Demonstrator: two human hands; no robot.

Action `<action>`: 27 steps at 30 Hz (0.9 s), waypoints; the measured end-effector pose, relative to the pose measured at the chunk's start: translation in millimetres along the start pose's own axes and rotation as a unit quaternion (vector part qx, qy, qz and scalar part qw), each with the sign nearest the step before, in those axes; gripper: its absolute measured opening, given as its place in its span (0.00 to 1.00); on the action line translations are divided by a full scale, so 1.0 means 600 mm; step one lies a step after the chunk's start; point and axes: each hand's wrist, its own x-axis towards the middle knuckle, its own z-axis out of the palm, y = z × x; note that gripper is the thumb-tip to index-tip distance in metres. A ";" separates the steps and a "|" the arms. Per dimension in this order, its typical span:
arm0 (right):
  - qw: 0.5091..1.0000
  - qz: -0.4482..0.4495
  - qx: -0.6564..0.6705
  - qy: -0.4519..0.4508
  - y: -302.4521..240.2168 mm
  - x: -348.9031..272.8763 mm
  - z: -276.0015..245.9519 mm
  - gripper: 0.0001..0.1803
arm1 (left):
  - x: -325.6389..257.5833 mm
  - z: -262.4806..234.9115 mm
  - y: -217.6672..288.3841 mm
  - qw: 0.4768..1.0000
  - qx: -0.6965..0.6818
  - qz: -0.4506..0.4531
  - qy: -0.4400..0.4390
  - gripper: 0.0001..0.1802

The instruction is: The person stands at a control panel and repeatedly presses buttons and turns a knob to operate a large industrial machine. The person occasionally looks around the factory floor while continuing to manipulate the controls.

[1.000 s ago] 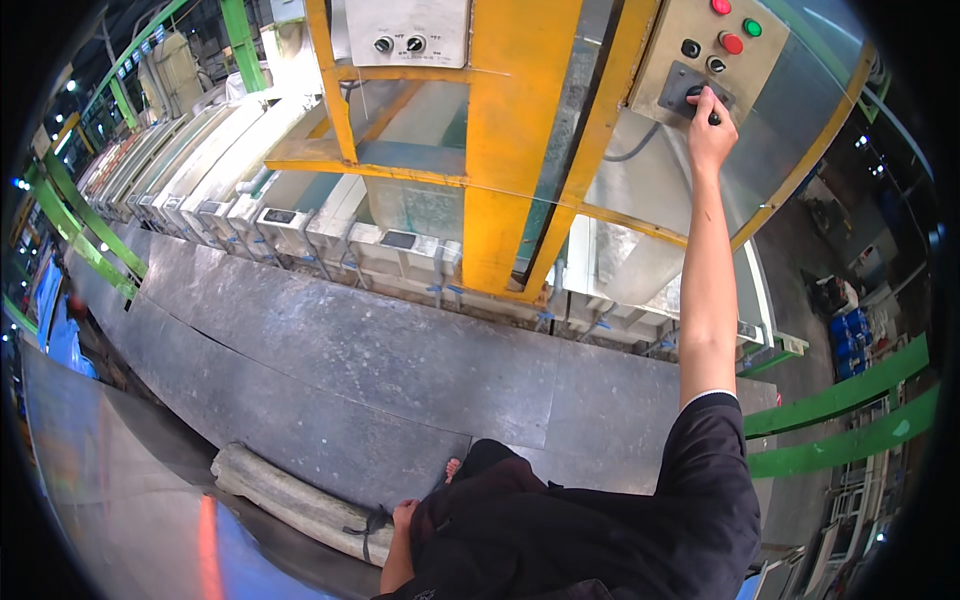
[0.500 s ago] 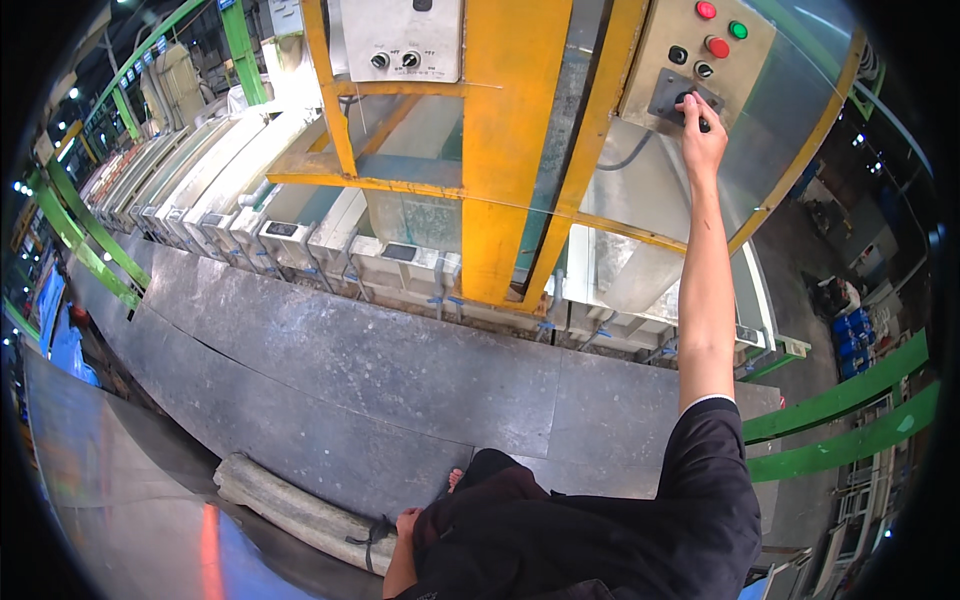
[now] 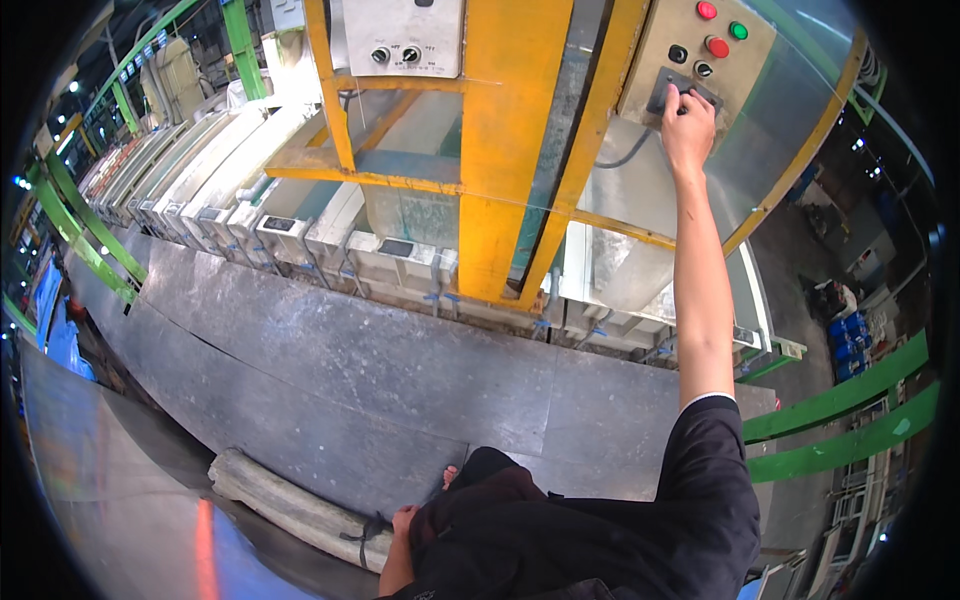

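My right hand [image 3: 688, 135] reaches up to a beige control panel [image 3: 740, 70] at the upper right. Its fingers are closed round the black joystick on the panel's dark mounting plate [image 3: 657, 97], and they hide most of the stick. Just above the hand sit a black rotary switch [image 3: 703, 69], red push buttons [image 3: 717, 46] and a green one [image 3: 739, 31]. Low in the view, my left hand [image 3: 405, 520] hangs by my side near a grey roll [image 3: 300, 510] tied with a dark strap. My body and dark clothing partly cover it, so its fingers do not show clearly.
A yellow steel frame [image 3: 505, 150] stands ahead, with a second, white control box [image 3: 402, 35] on its left. Pale tanks [image 3: 310, 240] run in a row to the far left. Grey floor plates [image 3: 330, 350] lie before me; green rails [image 3: 840, 400] flank the right.
My right hand has shifted slightly left and down, and its grip has gone from a fingertip hold to fingers folded over the joystick. My left hand hangs in much the same place.
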 end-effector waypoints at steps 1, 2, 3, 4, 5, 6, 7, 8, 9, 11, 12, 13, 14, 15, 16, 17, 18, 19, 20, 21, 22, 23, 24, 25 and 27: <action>1.000 -0.015 -0.023 0.015 -0.007 -0.001 0.005 0.17 | -0.002 0.001 0.001 1.000 -0.004 0.002 0.000 0.20; 0.998 -0.030 -0.047 0.032 -0.015 0.000 0.007 0.17 | 0.000 0.000 -0.001 1.000 -0.009 0.005 0.000 0.20; 0.995 -0.044 -0.071 0.049 -0.019 0.001 0.009 0.17 | 0.001 0.002 -0.001 1.000 -0.010 -0.002 -0.002 0.21; 0.995 -0.041 -0.076 0.042 -0.016 0.001 0.010 0.17 | 0.001 0.006 -0.002 1.000 -0.012 -0.008 -0.005 0.21; 0.996 -0.043 -0.071 0.040 -0.014 0.001 0.009 0.17 | 0.001 0.007 -0.004 1.000 -0.014 -0.015 -0.006 0.21; 0.996 -0.045 -0.066 0.039 -0.013 0.000 0.009 0.18 | -0.001 0.005 -0.007 1.000 -0.012 -0.009 -0.005 0.21; 0.996 -0.048 -0.061 0.038 -0.012 0.000 0.009 0.18 | -0.002 0.004 -0.011 1.000 -0.011 -0.002 -0.005 0.21; 0.996 -0.050 -0.057 0.043 -0.012 -0.001 0.010 0.18 | -0.008 0.003 -0.008 1.000 -0.011 0.004 -0.005 0.21; 0.996 -0.053 -0.053 0.049 -0.013 -0.002 0.010 0.18 | -0.011 0.002 -0.004 1.000 -0.007 0.007 -0.006 0.21; 0.997 -0.051 -0.039 0.049 -0.017 -0.005 0.012 0.18 | -0.016 0.002 -0.001 1.000 0.000 0.012 -0.005 0.21; 0.998 -0.046 -0.029 0.043 -0.022 -0.007 0.011 0.17 | -0.020 0.004 -0.003 1.000 -0.004 0.011 -0.004 0.21; 0.998 -0.042 -0.018 0.038 -0.025 -0.009 0.012 0.17 | -0.021 0.006 -0.003 1.000 -0.009 0.011 -0.003 0.21; 0.998 -0.042 -0.020 0.036 -0.026 -0.010 0.013 0.17 | -0.022 0.007 -0.002 1.000 -0.014 0.012 -0.001 0.21; 0.998 -0.042 -0.022 0.034 -0.026 -0.011 0.015 0.16 | -0.025 0.008 -0.001 1.000 -0.011 0.003 0.002 0.21; 0.998 -0.042 -0.023 0.032 -0.027 -0.012 0.017 0.16 | -0.026 0.009 0.000 1.000 -0.008 -0.006 0.005 0.21; 0.998 -0.043 -0.025 0.035 -0.025 -0.015 0.021 0.16 | -0.029 0.011 -0.001 1.000 -0.006 -0.016 0.007 0.21; 0.998 -0.044 -0.027 0.038 -0.021 -0.016 0.027 0.15 | -0.030 0.013 -0.002 1.000 -0.006 -0.013 0.010 0.21; 0.998 -0.045 -0.030 0.041 -0.019 -0.018 0.033 0.15 | -0.031 0.015 -0.002 1.000 -0.005 -0.009 0.012 0.21; 0.998 -0.046 -0.025 0.036 -0.022 -0.021 0.038 0.15 | -0.033 0.014 -0.009 1.000 -0.004 -0.007 0.015 0.21; 0.998 -0.047 -0.020 0.032 -0.029 -0.022 0.042 0.14 | -0.032 0.017 -0.012 1.000 -0.007 -0.008 0.008 0.21; 0.998 -0.046 -0.015 0.029 -0.033 -0.023 0.044 0.14 | -0.021 0.017 -0.016 1.000 -0.010 -0.008 0.003 0.21; 0.998 -0.049 -0.012 0.025 -0.035 -0.025 0.049 0.14 | -0.015 0.015 -0.024 1.000 -0.012 -0.007 -0.001 0.21; 0.998 -0.053 -0.008 0.020 -0.036 -0.027 0.055 0.14 | -0.017 0.019 -0.035 1.000 -0.009 -0.015 0.004 0.21; 0.998 -0.056 -0.003 0.022 -0.042 -0.026 0.059 0.14 | -0.016 0.024 -0.032 1.000 -0.008 -0.018 0.013 0.21; 0.999 -0.053 -0.010 -0.002 -0.053 -0.026 0.062 0.14 | -0.017 0.021 -0.023 1.000 -0.015 -0.019 0.019 0.21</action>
